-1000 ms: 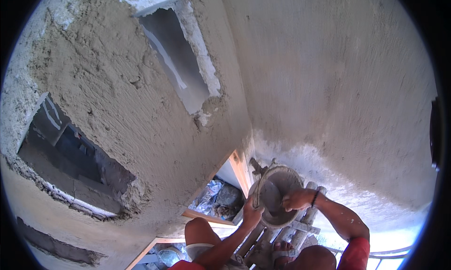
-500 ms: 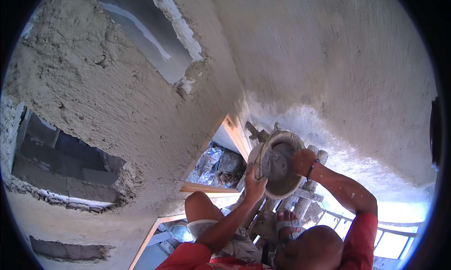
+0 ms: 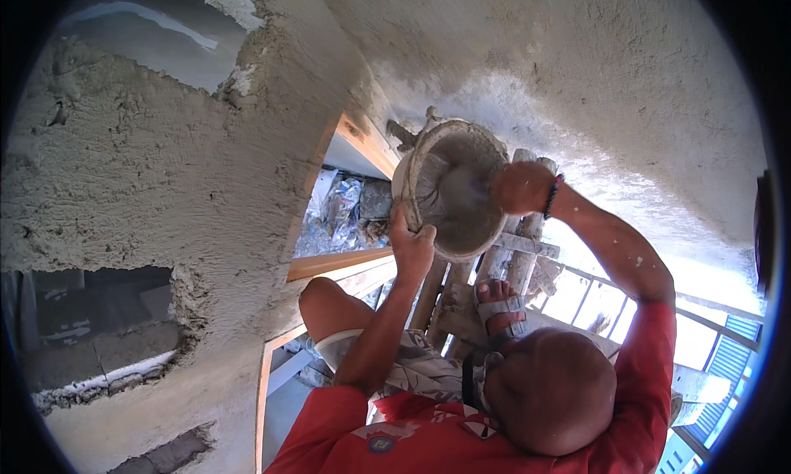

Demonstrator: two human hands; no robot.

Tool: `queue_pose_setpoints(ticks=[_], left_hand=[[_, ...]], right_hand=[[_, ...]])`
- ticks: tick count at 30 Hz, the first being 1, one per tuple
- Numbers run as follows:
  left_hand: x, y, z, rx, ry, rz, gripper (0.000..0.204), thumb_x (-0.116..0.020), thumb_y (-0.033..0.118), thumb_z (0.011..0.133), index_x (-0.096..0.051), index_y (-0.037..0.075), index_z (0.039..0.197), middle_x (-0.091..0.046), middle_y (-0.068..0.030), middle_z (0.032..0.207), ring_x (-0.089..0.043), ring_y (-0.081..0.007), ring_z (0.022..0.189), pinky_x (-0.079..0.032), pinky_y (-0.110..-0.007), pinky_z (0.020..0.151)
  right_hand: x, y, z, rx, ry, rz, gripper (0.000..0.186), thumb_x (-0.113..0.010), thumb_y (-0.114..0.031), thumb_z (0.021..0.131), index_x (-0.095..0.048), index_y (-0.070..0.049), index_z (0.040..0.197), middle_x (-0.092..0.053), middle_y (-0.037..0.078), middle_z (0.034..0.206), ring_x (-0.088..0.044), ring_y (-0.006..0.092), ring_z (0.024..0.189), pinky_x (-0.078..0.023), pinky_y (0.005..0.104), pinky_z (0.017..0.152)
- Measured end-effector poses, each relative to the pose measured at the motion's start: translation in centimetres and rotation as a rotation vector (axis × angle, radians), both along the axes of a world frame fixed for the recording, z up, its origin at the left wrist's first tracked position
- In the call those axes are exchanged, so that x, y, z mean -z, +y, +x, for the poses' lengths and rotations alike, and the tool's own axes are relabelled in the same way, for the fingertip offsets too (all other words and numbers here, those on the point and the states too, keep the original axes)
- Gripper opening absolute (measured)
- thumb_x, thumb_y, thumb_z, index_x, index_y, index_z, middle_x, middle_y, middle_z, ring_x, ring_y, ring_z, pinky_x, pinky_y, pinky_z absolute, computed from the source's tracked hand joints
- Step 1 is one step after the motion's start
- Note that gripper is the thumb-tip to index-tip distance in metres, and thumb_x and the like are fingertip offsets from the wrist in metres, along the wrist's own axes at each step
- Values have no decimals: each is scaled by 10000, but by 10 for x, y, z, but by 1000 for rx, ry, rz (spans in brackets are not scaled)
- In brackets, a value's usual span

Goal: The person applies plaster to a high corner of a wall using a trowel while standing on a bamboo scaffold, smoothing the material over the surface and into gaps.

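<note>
A round bucket [image 3: 418, 157], its rim crusted with grey mortar, is tilted so its mouth faces me. Wet grey mortar [image 3: 463, 190] lies inside. My left hand [image 3: 414, 247] is wrapped round the near left part of the rim, thumb showing on the outside. At the right side of the mouth is my right hand [image 3: 523, 187], closed and slightly blurred, with a dark beaded bracelet on its wrist. Its fingertips are turned toward the bucket's inside, and what they hold, if anything, is hidden.
Rough wooden poles [image 3: 494, 264] form a platform under a sandalled foot [image 3: 500, 305]. A plastered wall [image 3: 165, 185] with block openings rises on the left, another [image 3: 577, 70] on the right. Beside the bucket, a wood-framed opening [image 3: 338, 272] shows rubble and plastic below. A railing [image 3: 593, 297] stands at lower right.
The view has shifted, so the bucket and both hands sit higher and farther left. My right hand has drawn outward, toward the right rim. My left hand keeps its grip on the bucket.
</note>
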State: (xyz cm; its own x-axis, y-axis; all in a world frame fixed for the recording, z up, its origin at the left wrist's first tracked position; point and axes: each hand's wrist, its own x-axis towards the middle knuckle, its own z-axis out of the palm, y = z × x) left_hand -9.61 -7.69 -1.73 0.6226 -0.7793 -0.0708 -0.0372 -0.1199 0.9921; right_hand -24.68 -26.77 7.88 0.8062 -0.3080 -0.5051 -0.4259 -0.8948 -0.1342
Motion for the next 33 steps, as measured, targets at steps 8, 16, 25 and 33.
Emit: queue_pose_setpoints(ticks=[8,16,25,33], left_hand=[[-20,-4,-13,20,-332,41,673,-576,-52,663,-391,-104,1309,-328,-286,1414,-309,-379,1339,-248,-389,1102],[-23,-1,-6,32,-213,31,665,-557,-54,662,-400,-97,1307,-311,-280,1426,-302,-383,1339,-246,-390,1103],[-29,3,4,-22,63,-54,642,-510,-90,670,-420,-63,1305,-481,-187,1287,-469,-241,1194,-351,-310,1017],[-37,0,11,-105,211,-125,565,-459,-130,668,-475,-38,1225,-567,-108,1130,-539,-182,1029,-401,-275,933]], right_hand=[[-16,-9,20,74,18,-152,208,-606,-141,702,-711,-51,857,-687,160,825,-680,293,855,-543,390,712],[10,-20,20,444,307,669,277,-590,-144,834,-577,-38,1089,-619,101,702,-589,227,559,-469,330,452],[62,25,-48,666,-376,1267,219,-613,-149,868,-566,-8,1029,-526,24,621,-496,96,464,-401,252,401],[43,49,-43,857,-549,1154,279,-627,-86,860,-549,4,1112,-530,9,627,-487,83,451,-409,244,420]])
